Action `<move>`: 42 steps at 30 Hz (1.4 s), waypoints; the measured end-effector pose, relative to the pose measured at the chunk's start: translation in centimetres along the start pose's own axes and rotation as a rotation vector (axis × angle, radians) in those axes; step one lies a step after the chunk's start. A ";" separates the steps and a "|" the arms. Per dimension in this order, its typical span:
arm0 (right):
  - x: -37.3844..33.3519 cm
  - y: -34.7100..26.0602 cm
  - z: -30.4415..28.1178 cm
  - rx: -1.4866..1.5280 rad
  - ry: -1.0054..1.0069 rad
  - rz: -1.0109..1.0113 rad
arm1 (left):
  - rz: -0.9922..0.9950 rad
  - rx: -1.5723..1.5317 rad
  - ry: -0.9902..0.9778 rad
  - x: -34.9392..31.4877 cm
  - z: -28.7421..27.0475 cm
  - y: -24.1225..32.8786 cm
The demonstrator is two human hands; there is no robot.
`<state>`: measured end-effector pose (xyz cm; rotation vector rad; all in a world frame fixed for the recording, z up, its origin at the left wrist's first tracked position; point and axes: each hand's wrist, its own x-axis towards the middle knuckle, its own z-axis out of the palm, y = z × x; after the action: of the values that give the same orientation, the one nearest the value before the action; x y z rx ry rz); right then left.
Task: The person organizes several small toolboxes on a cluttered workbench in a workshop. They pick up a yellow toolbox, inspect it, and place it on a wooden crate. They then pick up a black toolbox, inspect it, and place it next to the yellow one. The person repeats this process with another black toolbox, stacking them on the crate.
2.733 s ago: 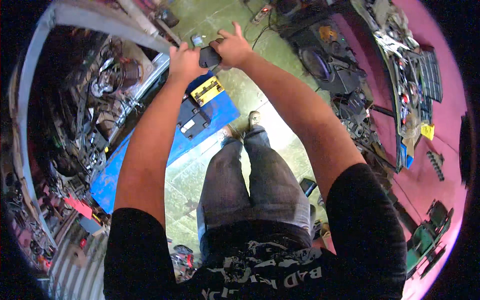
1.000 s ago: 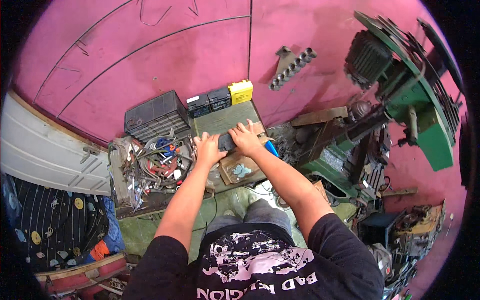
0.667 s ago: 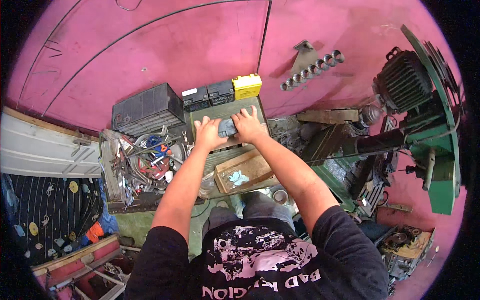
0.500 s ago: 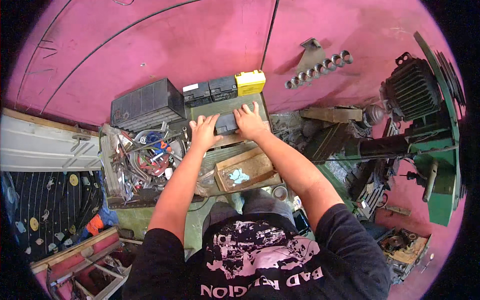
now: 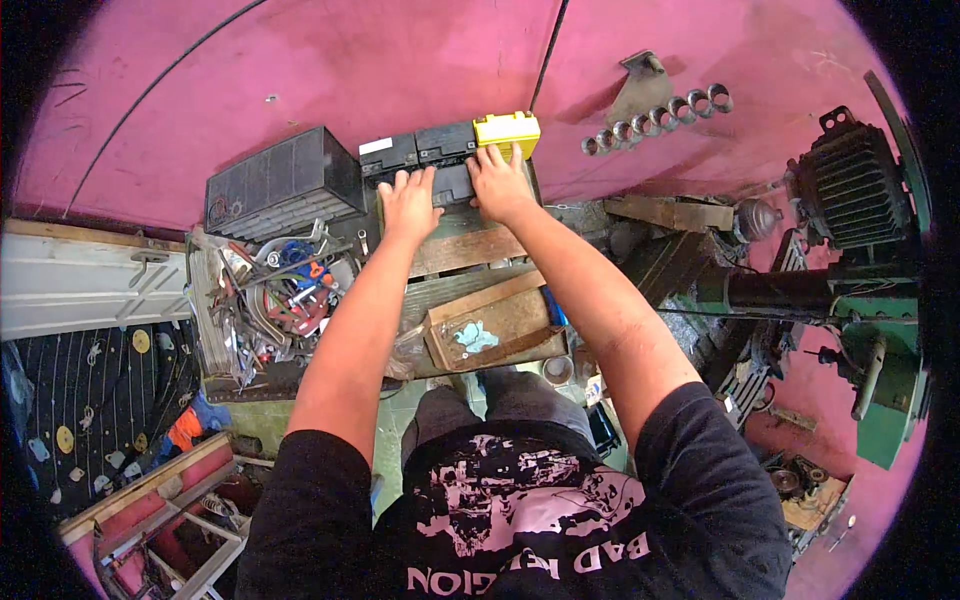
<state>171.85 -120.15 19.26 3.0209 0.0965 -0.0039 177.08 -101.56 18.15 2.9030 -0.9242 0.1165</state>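
Between my two hands is a dark grey box-shaped battery (image 5: pixel 453 187) on the workbench. My left hand (image 5: pixel 408 207) presses on its left end, fingers pointing away from me. At its right end my right hand (image 5: pixel 499 187) grips it, with fingertips close to the yellow battery (image 5: pixel 507 130). Two black batteries, one with a white label (image 5: pixel 390 152) and one beside it (image 5: pixel 445 142), stand in a row against the wall with the yellow one. The held battery lies just in front of this row; my fingers partly hide the gap, so contact cannot be told.
A black drawer cabinet (image 5: pixel 285 185) stands left of the batteries. Before it lies a heap of hand tools (image 5: pixel 290 295). A wooden tray (image 5: pixel 437 340) with a pale blue scrap sits at the near edge. Rightward is a green machine with a ribbed motor (image 5: pixel 850 190).
Both hands have moved away from me with the grey battery, bringing it close to the row at the wall. The view has shifted slightly, and a wooden board now shows before the battery.
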 end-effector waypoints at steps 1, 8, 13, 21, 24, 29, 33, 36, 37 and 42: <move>0.4 0.0 0.1 -0.021 0.026 -0.001 | -0.002 0.008 0.028 0.2 0.3 -0.1; 1.8 0.7 -1.1 0.008 0.016 -0.020 | -0.033 0.028 0.004 0.5 0.2 -0.3; 1.5 1.0 0.3 -0.048 0.077 -0.053 | -0.020 0.096 0.034 1.1 0.4 -0.2; 0.5 1.2 1.9 0.061 0.154 -0.059 | -0.048 0.088 -0.007 1.4 0.0 -0.2; 0.5 0.9 2.3 0.074 0.182 -0.026 | -0.061 0.106 -0.003 1.4 0.3 0.2; 1.5 -0.1 0.2 0.056 0.054 -0.036 | -0.111 0.275 0.102 1.0 1.9 -0.2; 0.5 0.2 -2.3 0.130 -0.127 0.072 | -0.116 0.022 0.084 -5.5 -2.7 4.3; -4.1 -1.1 -1.1 0.239 0.170 0.069 | -0.110 -0.309 0.201 -15.8 -4.6 7.5; -6.2 -2.5 -0.2 0.272 0.318 0.052 | -0.151 -0.304 0.149 -20.2 -4.2 8.2; -22.7 -14.9 -2.1 0.740 0.202 -0.230 | -0.556 -0.474 -0.045 -45.7 1.5 6.3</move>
<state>148.22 -106.59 19.70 3.7092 0.5799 0.3112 136.25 -80.68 12.42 2.5924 -0.0919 -0.1835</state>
